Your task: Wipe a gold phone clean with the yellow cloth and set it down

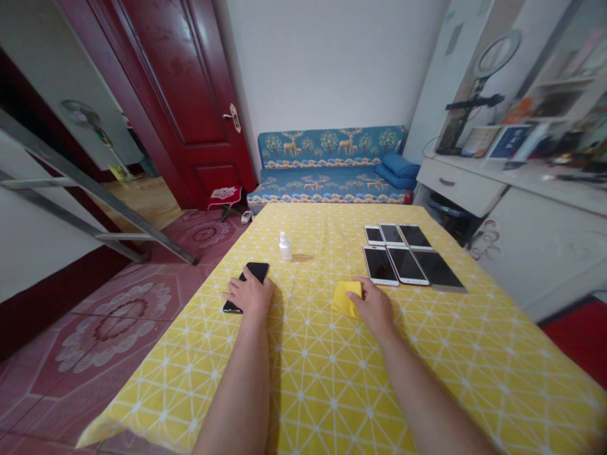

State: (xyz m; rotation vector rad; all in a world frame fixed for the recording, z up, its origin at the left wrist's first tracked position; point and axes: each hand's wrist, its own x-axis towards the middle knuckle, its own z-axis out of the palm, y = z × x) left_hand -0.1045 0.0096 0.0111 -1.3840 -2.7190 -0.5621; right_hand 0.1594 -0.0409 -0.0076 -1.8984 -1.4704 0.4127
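Note:
My left hand [250, 294] rests on a black phone [257, 272] that lies flat near the left edge of the yellow patterned table [332, 373]; its fingers curl over the phone's sides. My right hand [372, 304] grips a folded yellow cloth [345, 297] lying on the table in the middle. A small white bottle [285, 247] stands upright just beyond the black phone.
Several phones [404, 254] lie face up in two rows at the table's far right. A blue patterned sofa [332, 167] stands against the back wall. A red door [184, 95] is at the left, white cabinets [535, 208] at the right.

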